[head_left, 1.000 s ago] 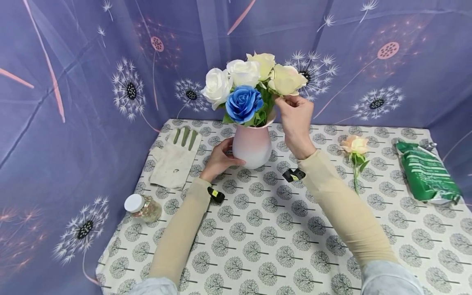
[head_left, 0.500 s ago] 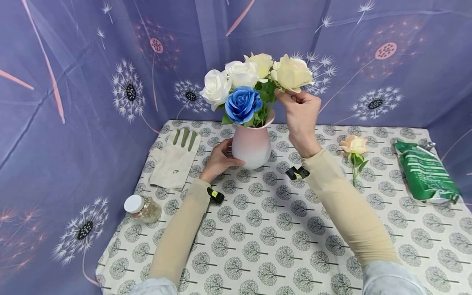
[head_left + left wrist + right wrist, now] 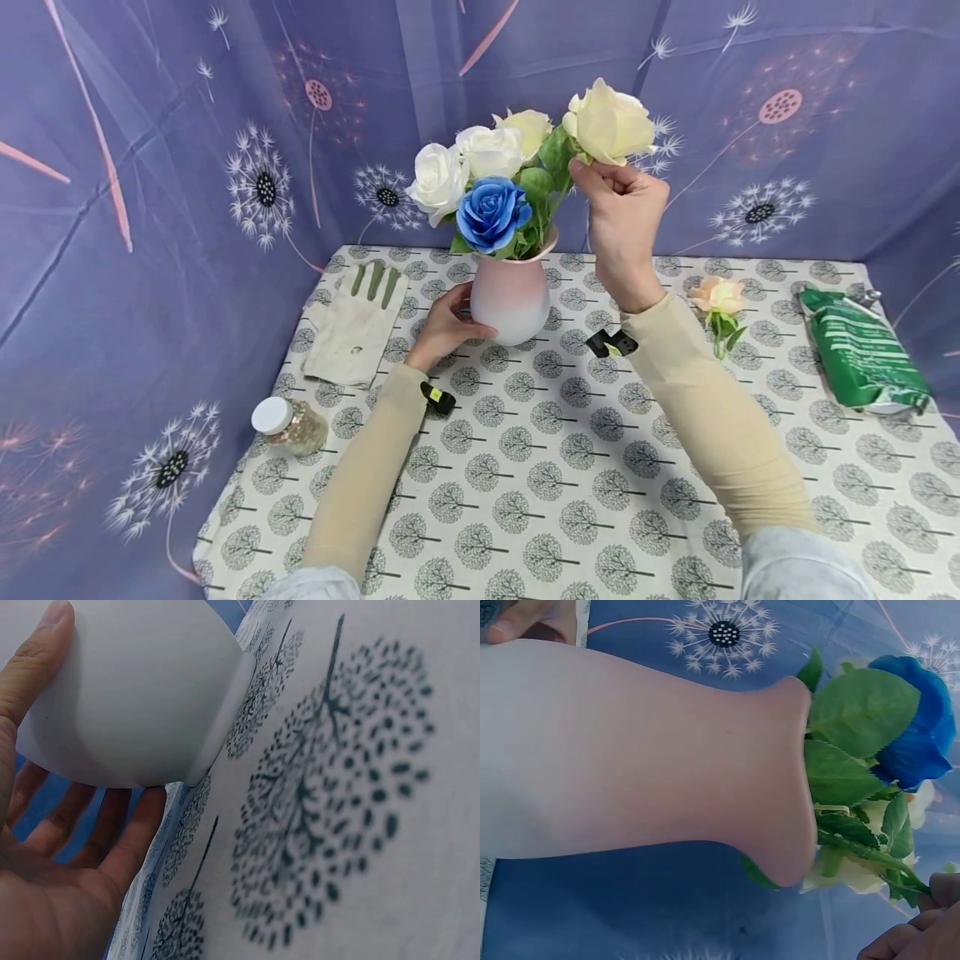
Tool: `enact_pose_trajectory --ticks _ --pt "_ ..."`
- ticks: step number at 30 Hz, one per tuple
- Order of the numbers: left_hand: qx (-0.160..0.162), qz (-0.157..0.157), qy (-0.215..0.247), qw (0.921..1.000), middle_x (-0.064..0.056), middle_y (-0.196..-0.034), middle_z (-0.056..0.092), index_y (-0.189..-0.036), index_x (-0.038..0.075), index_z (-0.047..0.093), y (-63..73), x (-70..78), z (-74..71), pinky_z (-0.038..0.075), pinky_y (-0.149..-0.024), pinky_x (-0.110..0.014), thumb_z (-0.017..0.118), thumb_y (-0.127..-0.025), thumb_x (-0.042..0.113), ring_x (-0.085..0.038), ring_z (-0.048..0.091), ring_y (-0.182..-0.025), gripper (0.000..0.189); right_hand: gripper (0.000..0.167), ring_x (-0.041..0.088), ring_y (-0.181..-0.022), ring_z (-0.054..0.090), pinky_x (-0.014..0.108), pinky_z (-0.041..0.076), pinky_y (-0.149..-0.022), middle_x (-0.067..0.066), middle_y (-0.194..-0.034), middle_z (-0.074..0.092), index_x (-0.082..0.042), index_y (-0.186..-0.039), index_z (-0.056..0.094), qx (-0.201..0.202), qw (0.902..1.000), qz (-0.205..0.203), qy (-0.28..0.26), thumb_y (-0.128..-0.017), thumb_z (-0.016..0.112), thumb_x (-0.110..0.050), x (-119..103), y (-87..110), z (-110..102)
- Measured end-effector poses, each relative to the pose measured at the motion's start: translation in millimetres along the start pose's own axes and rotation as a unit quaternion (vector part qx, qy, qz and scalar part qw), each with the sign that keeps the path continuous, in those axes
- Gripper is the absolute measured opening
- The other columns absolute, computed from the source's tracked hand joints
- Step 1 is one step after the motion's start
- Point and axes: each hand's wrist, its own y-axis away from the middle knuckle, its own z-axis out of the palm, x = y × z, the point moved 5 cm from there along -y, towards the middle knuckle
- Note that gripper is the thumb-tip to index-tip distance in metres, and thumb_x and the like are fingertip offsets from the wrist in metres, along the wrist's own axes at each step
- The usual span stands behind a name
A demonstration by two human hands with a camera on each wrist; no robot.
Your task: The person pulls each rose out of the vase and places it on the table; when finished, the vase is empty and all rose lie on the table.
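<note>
A white fabric work glove with green finger strips point(image 3: 358, 321) is the landmark. A white-lidded glass jar point(image 3: 288, 425) lies before it; a peach rose point(image 3: 720, 297) and green plastic bag point(image 3: 861, 354) lie far to its right.

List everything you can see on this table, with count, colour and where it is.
vase: 1, pink-white, centre back
roses in vase: 3 white or cream, 1 blue
cream rose: 1, pinched just under the bloom, stem reaching into vase
peach rose: 1, lying right of vase
glove: 1, beige-green, left
jar: 1, white lid, front left
bag: 1, green, far right
left hand: holds vase
right hand: pinches cream rose
</note>
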Motion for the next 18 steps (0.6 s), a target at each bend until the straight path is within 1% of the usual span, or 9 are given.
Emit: enact_pose_trajectory --ticks 5,10,14,18 --pt "0.004 -0.005 -0.003 1.0 -0.018 -0.151 0.065 -0.16 0.017 0.052 0.3 -0.2 -0.1 0.061 -0.113 -0.049 0.098 -0.077 0.012 -0.039 0.07 -0.129 0.095 0.022 0.004 -0.047 0.031 0.02 0.024 -0.051 -0.009 -0.045 0.041 -0.007 -0.069 0.082 0.005 1.0 -0.006 0.003 -0.09 0.081 0.001 -11.1 -5.0 1.3" --pt "0.003 -0.007 -0.006 1.0 -0.017 -0.151 0.065 -0.161 0.017 0.052 0.9 -0.3 0.1 0.06 -0.115 -0.05 0.098 -0.077 0.013 -0.039 0.07 -0.129 0.095 0.02 0.004 -0.047 0.029 0.02 0.019 -0.049 -0.01 -0.045 0.038 -0.007 -0.072 0.084 0.013 0.9999 -0.011 0.002 -0.09 0.08 0.001 -20.1 -9.6 2.1" --pt "0.002 -0.009 -0.003 1.0 -0.017 -0.152 0.064 -0.16 0.017 0.053 1.4 0.0 0.5 0.06 -0.115 -0.051 0.098 -0.077 0.012 -0.039 0.069 -0.13 0.095 0.018 0.004 -0.044 0.029 0.018 0.018 -0.046 -0.009 -0.044 0.039 -0.005 -0.074 0.084 0.013 0.9998 -0.014 -0.008 -0.091 0.079 0.001 -28.7 -12.2 3.1" --pt "0.0 -0.007 0.0 1.0 -0.016 -0.153 0.064 -0.161 0.017 0.052 1.8 1.5 0.3 0.061 -0.113 -0.05 0.098 -0.077 0.012 -0.038 0.07 -0.129 0.095 0.023 0.004 -0.04 0.029 0.017 0.018 -0.044 -0.009 -0.042 0.039 -0.006 -0.071 0.082 0.009 0.9997 -0.02 -0.012 -0.091 0.077 0.002 -40.1 -14.1 6.4"
